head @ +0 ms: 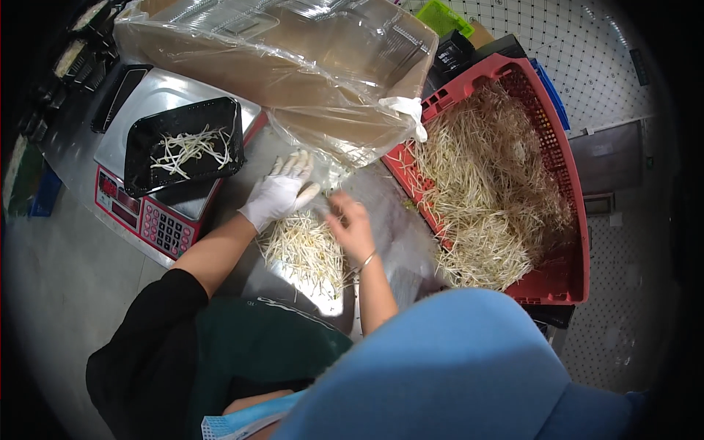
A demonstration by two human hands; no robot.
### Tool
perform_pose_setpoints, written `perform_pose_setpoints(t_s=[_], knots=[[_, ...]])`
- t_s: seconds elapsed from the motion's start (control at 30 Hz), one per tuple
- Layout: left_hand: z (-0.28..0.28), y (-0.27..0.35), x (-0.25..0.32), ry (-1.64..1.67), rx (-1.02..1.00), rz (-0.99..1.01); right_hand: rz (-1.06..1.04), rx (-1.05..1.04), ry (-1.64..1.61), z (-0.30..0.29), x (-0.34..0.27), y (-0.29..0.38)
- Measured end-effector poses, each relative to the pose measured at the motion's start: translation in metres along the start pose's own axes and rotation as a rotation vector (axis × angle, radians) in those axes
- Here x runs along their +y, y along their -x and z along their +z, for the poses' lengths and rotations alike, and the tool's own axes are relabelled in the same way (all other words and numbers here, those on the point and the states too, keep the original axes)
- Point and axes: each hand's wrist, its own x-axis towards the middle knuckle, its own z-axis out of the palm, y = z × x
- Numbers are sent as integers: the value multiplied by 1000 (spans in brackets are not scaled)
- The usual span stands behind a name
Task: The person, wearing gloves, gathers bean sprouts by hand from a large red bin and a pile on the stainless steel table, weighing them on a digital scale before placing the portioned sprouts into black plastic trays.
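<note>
My left hand (280,190), in a white glove, lies palm down with its fingers extended on the metal table, just above a pile of bean sprouts (305,247). Bare and blurred, my right hand (350,223) is at the upper right side of that pile; whether it holds anything cannot be made out. On the digital scale (118,137) to the left rests a black plastic tray (143,132) with a small bunch of sprouts (192,150) in it. A red plastic crate (575,242) at the right holds a large heap of sprouts (484,192).
A cardboard box lined with clear plastic (330,82) stands beyond my hands, with stacked clear trays inside. More black trays (82,66) with sprouts are at the far left. A green basket (443,19) is at the top. A blue sleeve or cloth (440,363) fills the lower right.
</note>
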Motion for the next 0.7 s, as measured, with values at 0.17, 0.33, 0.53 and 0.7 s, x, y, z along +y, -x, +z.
perform_pose_setpoints(t_s=[0.17,0.33,0.53,0.7], knots=[[-26,24,17,393,-418,294,38,46,437,6,22,29],[-50,85,26,160,-153,307,-45,-8,345,49,-33,97],[-28,75,30,254,19,179,20,204,176,41,-11,75],[-62,90,23,613,-21,141,101,309,58,-2,-67,107]])
